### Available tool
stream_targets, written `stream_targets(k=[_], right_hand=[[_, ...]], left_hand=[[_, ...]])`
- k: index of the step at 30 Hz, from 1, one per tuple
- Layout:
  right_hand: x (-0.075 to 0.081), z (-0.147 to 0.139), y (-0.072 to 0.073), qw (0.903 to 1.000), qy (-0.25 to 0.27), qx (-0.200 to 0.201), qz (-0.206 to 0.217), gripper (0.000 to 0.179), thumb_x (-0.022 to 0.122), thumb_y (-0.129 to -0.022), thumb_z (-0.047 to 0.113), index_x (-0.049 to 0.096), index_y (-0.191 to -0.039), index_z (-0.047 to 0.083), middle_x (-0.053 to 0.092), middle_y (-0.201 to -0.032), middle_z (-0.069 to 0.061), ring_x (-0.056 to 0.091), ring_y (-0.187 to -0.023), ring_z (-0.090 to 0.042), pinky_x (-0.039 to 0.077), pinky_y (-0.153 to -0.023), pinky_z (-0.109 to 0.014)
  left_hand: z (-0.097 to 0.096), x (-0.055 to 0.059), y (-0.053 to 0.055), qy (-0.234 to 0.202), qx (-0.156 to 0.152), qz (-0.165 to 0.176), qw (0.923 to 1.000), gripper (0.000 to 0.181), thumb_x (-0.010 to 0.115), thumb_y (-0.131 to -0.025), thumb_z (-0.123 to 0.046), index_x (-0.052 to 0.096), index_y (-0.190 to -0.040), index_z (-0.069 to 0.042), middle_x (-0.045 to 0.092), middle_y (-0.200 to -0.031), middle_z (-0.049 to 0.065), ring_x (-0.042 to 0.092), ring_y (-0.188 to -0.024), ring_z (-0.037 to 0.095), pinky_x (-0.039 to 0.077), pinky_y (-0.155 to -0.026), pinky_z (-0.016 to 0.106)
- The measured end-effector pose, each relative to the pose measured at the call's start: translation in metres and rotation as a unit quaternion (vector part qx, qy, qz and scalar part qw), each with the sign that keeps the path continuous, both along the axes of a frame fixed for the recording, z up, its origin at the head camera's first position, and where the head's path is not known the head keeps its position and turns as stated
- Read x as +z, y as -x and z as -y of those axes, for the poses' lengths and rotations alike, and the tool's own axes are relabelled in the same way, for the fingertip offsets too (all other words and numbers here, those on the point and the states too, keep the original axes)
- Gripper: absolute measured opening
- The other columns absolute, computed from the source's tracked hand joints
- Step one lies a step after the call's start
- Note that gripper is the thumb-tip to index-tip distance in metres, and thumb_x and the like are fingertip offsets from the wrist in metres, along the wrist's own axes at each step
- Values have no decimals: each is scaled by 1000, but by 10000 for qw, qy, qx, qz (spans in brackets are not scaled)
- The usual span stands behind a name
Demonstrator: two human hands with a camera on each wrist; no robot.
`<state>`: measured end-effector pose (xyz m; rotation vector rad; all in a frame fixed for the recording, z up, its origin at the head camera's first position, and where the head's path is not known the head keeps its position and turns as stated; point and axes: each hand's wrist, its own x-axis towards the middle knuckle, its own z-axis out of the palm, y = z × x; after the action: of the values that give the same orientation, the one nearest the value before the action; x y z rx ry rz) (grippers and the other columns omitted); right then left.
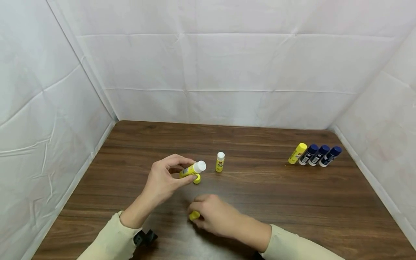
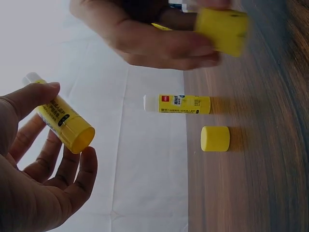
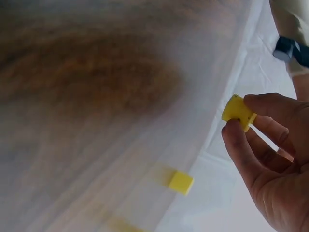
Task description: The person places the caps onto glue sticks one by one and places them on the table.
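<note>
My left hand [image 1: 167, 178] holds a yellow glue stick [image 2: 60, 116] between thumb and fingers, tilted above the table. Its white end [image 1: 199, 166] points up and right in the head view. Lower down, my right hand [image 1: 219, 218] pinches a small yellow cap [image 3: 237, 113] between thumb and fingertips, low over the wood. Another yellow cap [image 2: 215, 138] stands on the table just behind the left hand's fingertips. Beside it a second yellow glue stick [image 1: 219, 162] stands upright with its white end on top.
At the right back, a yellow-capped glue stick [image 1: 297, 153] stands in a row with several dark blue glue sticks [image 1: 319, 155]. White sheet walls [image 1: 227, 65] enclose the brown wooden table [image 1: 260, 180] at the back and both sides.
</note>
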<state>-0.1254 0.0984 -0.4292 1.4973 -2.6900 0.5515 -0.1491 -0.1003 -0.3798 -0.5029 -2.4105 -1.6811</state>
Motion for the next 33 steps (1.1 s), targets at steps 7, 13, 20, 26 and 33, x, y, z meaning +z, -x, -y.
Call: stream_targets(k=[7,13,20,26,33], right_hand=[[13,-26,6,9922,966,-530,579,19,82,-85,10,74,-102,12,70,-97,4,67,-84,-2,54,-74,-11],[23,-51,11,9669,2094,-937,1116,23,82,-82,1,73,-99,14,70,-98,6,70,-87,-7,59,-76,-19],[31,-74,12,9182,2971,-1676,2016,31,81,-81,-5,74,-101,18,72,-104,5,73,-92,-15,61,-80,-27],[32,-88,12,8885,3569,-1742,2301,30,80,-82,-6,73,-104,14,71,-107,-4,74,-95,-23,62,-80,-33],[32,-99,11,8578,4047,-1796,2612,28,79,-84,-4,70,-109,4,69,-108,-14,73,-96,-23,61,-83,-38]], left_hand=[[-1,2,-3,383,130,-265,9988,30,90,-77,-15,79,-102,-28,71,-100,-13,64,-88,10,57,-77,29],[0,3,-6,716,239,-510,9958,34,91,-76,-14,78,-103,-30,68,-100,-16,63,-90,7,56,-77,30],[0,1,-9,1152,374,-1000,9876,36,92,-74,-10,78,-101,-28,66,-100,-17,60,-86,6,48,-63,25],[0,-1,-10,1714,469,-1844,9667,38,94,-69,-6,79,-101,-21,67,-100,-11,57,-90,8,49,-63,24],[-1,-1,-12,2094,472,-2750,9372,41,95,-64,0,79,-100,-13,68,-101,-2,59,-94,14,56,-73,26]])
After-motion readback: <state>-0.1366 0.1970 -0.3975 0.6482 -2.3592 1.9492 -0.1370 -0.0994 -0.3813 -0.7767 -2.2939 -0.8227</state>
